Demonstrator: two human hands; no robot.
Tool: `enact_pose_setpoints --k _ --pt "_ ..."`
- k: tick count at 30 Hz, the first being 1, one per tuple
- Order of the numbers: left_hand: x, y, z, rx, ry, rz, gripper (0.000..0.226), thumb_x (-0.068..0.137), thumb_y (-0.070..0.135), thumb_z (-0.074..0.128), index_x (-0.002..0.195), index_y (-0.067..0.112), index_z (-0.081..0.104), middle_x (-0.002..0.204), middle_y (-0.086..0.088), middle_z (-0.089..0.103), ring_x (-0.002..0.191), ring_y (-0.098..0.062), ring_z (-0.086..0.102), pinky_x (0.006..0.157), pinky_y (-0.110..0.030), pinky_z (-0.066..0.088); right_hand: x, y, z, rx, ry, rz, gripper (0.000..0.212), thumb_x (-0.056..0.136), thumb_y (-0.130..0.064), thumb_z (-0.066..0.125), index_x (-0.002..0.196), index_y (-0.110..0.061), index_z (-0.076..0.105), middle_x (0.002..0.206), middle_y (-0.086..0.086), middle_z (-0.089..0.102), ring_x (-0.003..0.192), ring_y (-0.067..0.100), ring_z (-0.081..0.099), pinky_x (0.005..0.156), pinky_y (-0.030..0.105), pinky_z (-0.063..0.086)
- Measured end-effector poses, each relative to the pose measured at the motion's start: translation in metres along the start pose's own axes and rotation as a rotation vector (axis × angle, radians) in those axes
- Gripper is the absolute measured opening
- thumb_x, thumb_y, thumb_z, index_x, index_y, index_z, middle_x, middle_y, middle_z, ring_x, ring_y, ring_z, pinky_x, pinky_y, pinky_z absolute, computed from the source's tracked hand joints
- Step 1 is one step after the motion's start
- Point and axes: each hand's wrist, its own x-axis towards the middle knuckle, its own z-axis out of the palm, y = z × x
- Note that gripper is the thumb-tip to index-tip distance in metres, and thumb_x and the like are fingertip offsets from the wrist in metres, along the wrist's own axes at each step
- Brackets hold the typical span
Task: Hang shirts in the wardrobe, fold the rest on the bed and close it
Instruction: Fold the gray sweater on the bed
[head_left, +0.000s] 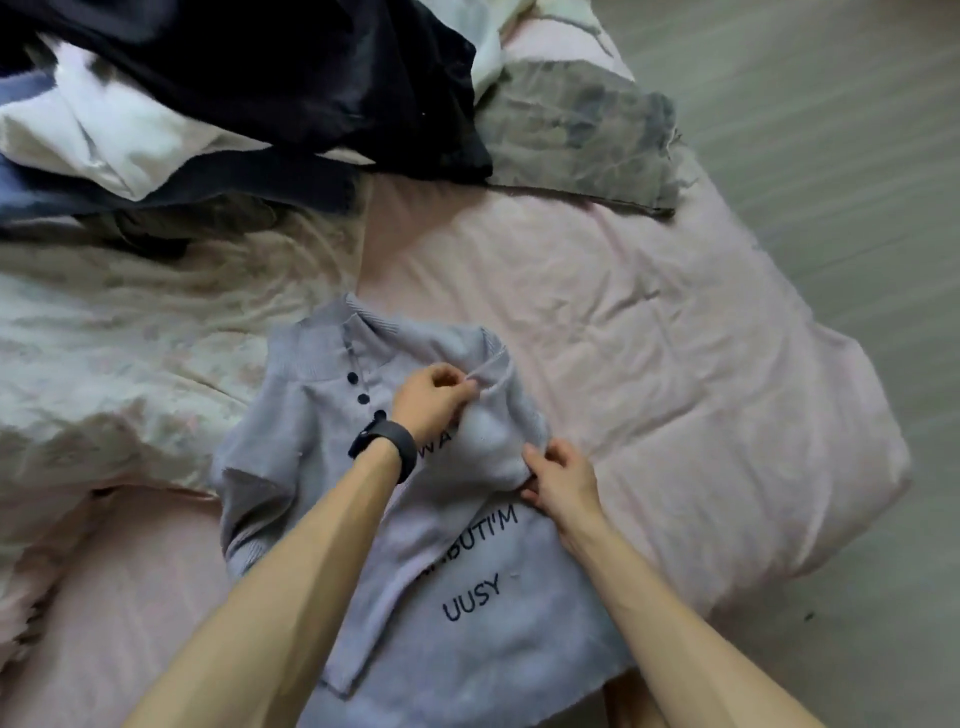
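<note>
- Currently: lilac knit polo top (291, 441) lies face-up on the bed (675, 364), directly under both hands. Collar points away from the person and the hem points toward them, so the long axis runs roughly away-to-near, tilted slightly.
- Right-side sleeve (501, 415) is brought in over the chest of the top, covering part of the printed lettering.
- Left hand (431, 400), with a black wristband (387, 447), reaches across the button placket (363, 399) and pinches the sleeve's edge at the collar end.
- Right hand (561, 480) pinches the same sleeve's lower edge, nearer the hem. Both hands are closed on fabric.
- Judgement: sleeve fold is in progress. The opposite sleeve, on the top's other side, is still unfolded, and the left hand is the nearer one to it.
- Surface: soft, creased pink sheet. A pale rumpled quilt (130, 338) lies beside the top.
- Beyond the collar: an unsorted pile of dark and white clothes (234, 104) and a grey garment (582, 145).
- Grey floor (831, 130) lies past the bed edge. No wardrobe in view.
</note>
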Motion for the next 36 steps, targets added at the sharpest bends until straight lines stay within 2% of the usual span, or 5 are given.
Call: enact_pose_setpoints --k 6,12,20,30,36 --pt "0.0 0.004 -0.018 0.001 -0.111 -0.114 0.01 0.094 0.004 0.062 0.089 0.01 0.054 0.074 -0.006 0.058 0.05 -0.01 0.053 0.044 -0.019 0.044 -0.002 -0.022 0.012 -0.118 0.101 0.048 0.025 0.079 -0.04 0.073 0.07 -0.017 0.065 0.062 -0.002 0.069 0.06 0.017 0.069 0.074 0.047 0.062" --pt "0.025 0.034 0.002 0.473 0.005 0.092 0.044 0.086 0.062 0.058 0.087 0.019 0.068 0.08 0.005 0.071 0.081 -0.015 0.066 0.072 -0.032 0.051 -0.001 -0.039 -0.001 -0.409 0.229 0.104 0.069 0.078 -0.08 0.037 0.094 -0.025 0.076 0.091 0.006 0.076 0.096 0.03 0.069 0.092 0.041 0.054" --pt "0.047 0.043 0.016 0.563 0.114 0.129 0.021 0.09 0.047 0.056 0.084 0.027 0.059 0.09 0.004 0.067 0.089 -0.024 0.064 0.075 -0.031 0.048 0.014 -0.048 -0.002 0.061 0.125 0.082 0.02 0.085 -0.034 0.076 0.081 -0.015 0.072 0.044 -0.004 0.056 0.034 0.007 0.044 0.039 0.02 0.035" --pt "0.06 0.046 0.011 0.69 0.087 0.076 0.055 0.088 0.071 0.039 0.08 0.022 0.062 0.077 0.001 0.068 0.077 -0.023 0.064 0.068 -0.034 0.049 0.011 -0.047 -0.003 -0.059 0.137 0.128 0.051 0.081 -0.061 0.068 0.058 -0.015 0.066 0.047 -0.001 0.062 0.043 0.014 0.053 0.054 0.03 0.042" --pt "0.076 0.061 0.009 0.591 0.158 0.107 0.034 0.094 0.047 0.054 0.08 0.019 0.067 0.079 0.0 0.066 0.086 -0.026 0.063 0.074 -0.03 0.047 0.021 -0.052 -0.01 0.403 0.084 0.225 0.009 0.087 -0.016 0.073 0.086 -0.015 0.065 0.06 0.001 0.052 0.042 0.008 0.041 0.033 0.018 0.023"
